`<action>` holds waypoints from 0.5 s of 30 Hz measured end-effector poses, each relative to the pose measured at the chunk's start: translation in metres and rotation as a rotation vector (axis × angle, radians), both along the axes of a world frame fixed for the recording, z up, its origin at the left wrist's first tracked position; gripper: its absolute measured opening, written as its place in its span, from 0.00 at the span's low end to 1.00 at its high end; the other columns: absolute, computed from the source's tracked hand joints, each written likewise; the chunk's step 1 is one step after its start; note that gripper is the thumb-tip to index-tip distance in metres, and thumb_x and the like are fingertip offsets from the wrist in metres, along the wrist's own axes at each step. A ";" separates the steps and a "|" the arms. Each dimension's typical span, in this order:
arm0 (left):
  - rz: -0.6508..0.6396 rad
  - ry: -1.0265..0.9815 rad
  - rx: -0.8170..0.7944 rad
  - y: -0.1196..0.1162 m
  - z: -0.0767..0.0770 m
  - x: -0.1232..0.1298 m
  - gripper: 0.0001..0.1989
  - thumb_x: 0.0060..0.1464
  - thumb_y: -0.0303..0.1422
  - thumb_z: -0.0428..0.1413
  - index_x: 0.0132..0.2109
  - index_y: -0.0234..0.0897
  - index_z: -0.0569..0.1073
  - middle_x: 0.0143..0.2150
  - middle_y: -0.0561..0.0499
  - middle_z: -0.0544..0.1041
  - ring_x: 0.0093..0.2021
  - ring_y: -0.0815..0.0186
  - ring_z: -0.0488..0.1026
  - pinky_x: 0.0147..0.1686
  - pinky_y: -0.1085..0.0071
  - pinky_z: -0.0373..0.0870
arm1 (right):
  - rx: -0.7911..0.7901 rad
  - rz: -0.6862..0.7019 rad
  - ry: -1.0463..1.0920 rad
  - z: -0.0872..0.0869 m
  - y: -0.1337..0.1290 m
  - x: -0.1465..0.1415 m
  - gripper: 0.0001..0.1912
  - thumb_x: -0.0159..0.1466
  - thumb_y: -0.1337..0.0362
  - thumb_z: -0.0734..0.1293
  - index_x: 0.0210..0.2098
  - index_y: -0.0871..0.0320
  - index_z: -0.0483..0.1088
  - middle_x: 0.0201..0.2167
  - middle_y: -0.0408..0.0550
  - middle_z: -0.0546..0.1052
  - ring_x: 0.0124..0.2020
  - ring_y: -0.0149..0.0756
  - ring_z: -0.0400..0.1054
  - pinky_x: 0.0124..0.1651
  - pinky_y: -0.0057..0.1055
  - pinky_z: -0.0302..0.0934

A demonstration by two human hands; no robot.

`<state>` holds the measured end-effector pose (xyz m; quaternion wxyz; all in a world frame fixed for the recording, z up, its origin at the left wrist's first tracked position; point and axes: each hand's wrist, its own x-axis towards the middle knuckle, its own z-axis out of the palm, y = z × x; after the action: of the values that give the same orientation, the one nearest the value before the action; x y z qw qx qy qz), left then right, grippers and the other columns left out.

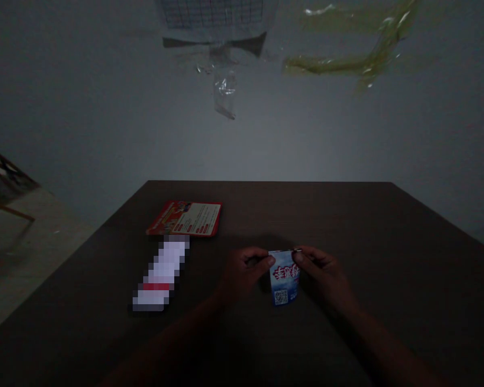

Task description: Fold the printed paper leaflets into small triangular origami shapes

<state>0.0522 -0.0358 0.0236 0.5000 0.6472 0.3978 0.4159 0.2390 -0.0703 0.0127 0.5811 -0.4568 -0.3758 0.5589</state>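
Over the table's near half, my two hands hold up a small blue-and-white printed leaflet (pixel 283 279) with red lettering and a QR code. My left hand (pixel 248 269) pinches its upper left corner between thumb and fingers. At the upper right corner, the thumb and fingers of my right hand (pixel 322 271) are closed on it the same way. The leaflet hangs down from the two grips, its lower edge slightly curved. Dim light leaves the fingers behind it partly hidden.
A red-edged printed card (pixel 201 219) lies on the dark table (pixel 306 209) at the far left. Nearer to me is a pixelated pale, long object (pixel 161 271) with a red band. A wall (pixel 306 140) stands behind the table, with tape (pixel 326 65) on it.
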 end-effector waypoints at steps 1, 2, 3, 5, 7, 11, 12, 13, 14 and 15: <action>0.006 -0.001 0.006 -0.001 0.000 0.000 0.10 0.51 0.37 0.58 0.33 0.33 0.77 0.30 0.49 0.78 0.30 0.65 0.74 0.29 0.73 0.68 | 0.007 -0.005 0.000 -0.002 0.000 0.001 0.10 0.52 0.60 0.74 0.33 0.56 0.77 0.29 0.46 0.79 0.29 0.35 0.71 0.34 0.31 0.64; 0.012 -0.002 0.014 -0.002 0.000 0.000 0.10 0.51 0.37 0.58 0.34 0.33 0.77 0.30 0.49 0.78 0.30 0.65 0.74 0.29 0.73 0.68 | 0.012 -0.011 0.000 -0.003 0.000 0.001 0.10 0.51 0.60 0.74 0.33 0.56 0.77 0.29 0.45 0.79 0.29 0.35 0.71 0.34 0.32 0.64; 0.019 -0.003 0.023 -0.002 0.000 0.000 0.10 0.51 0.37 0.58 0.34 0.33 0.77 0.31 0.49 0.78 0.31 0.65 0.74 0.30 0.73 0.69 | 0.015 -0.019 -0.001 -0.005 0.000 0.002 0.10 0.51 0.60 0.75 0.33 0.55 0.77 0.29 0.45 0.79 0.30 0.35 0.71 0.34 0.32 0.64; 0.041 -0.004 0.045 -0.003 -0.001 -0.001 0.10 0.51 0.37 0.58 0.35 0.34 0.77 0.32 0.48 0.79 0.32 0.64 0.74 0.31 0.72 0.69 | 0.022 -0.025 -0.007 -0.007 0.000 0.002 0.11 0.50 0.60 0.75 0.33 0.55 0.77 0.29 0.46 0.79 0.30 0.36 0.71 0.35 0.33 0.65; 0.064 -0.005 0.066 -0.003 -0.002 -0.001 0.09 0.51 0.36 0.58 0.36 0.35 0.77 0.33 0.49 0.79 0.33 0.64 0.74 0.33 0.71 0.69 | 0.039 -0.022 -0.013 -0.009 -0.001 0.002 0.11 0.51 0.60 0.75 0.33 0.55 0.78 0.30 0.46 0.79 0.31 0.37 0.71 0.35 0.35 0.66; 0.081 -0.006 0.103 -0.003 -0.002 -0.002 0.08 0.52 0.36 0.57 0.34 0.35 0.77 0.31 0.50 0.78 0.33 0.65 0.74 0.33 0.72 0.69 | 0.075 -0.041 -0.036 -0.011 -0.002 0.001 0.09 0.51 0.60 0.75 0.33 0.53 0.78 0.30 0.46 0.80 0.31 0.37 0.72 0.36 0.34 0.66; 0.080 -0.007 0.112 -0.003 -0.001 -0.002 0.08 0.52 0.35 0.57 0.34 0.35 0.77 0.31 0.50 0.78 0.32 0.66 0.74 0.33 0.72 0.69 | 0.077 -0.047 -0.043 -0.011 -0.002 0.002 0.09 0.51 0.60 0.75 0.33 0.52 0.78 0.30 0.45 0.80 0.31 0.37 0.72 0.37 0.34 0.66; 0.078 -0.007 0.120 -0.002 -0.001 -0.003 0.08 0.52 0.35 0.57 0.34 0.35 0.77 0.31 0.50 0.78 0.32 0.66 0.73 0.33 0.72 0.68 | 0.080 -0.051 -0.051 -0.011 -0.002 0.002 0.09 0.51 0.60 0.74 0.33 0.52 0.78 0.30 0.46 0.80 0.32 0.37 0.73 0.37 0.34 0.66; 0.074 -0.008 0.128 -0.002 0.000 -0.003 0.08 0.53 0.35 0.57 0.34 0.35 0.76 0.31 0.50 0.77 0.32 0.66 0.73 0.33 0.72 0.68 | 0.086 -0.056 -0.064 -0.010 -0.002 0.002 0.09 0.51 0.60 0.74 0.33 0.52 0.78 0.30 0.46 0.80 0.32 0.37 0.73 0.37 0.35 0.67; 0.070 -0.008 0.136 -0.002 0.000 -0.003 0.08 0.53 0.35 0.57 0.34 0.35 0.76 0.31 0.50 0.77 0.32 0.66 0.73 0.33 0.72 0.68 | 0.096 -0.065 -0.082 -0.010 -0.002 0.002 0.09 0.51 0.60 0.74 0.33 0.52 0.78 0.31 0.46 0.81 0.32 0.37 0.73 0.38 0.35 0.67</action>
<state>0.0493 -0.0378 0.0234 0.4419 0.6636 0.3889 0.4617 0.2412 -0.0724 0.0025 0.6042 -0.4628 -0.4105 0.5022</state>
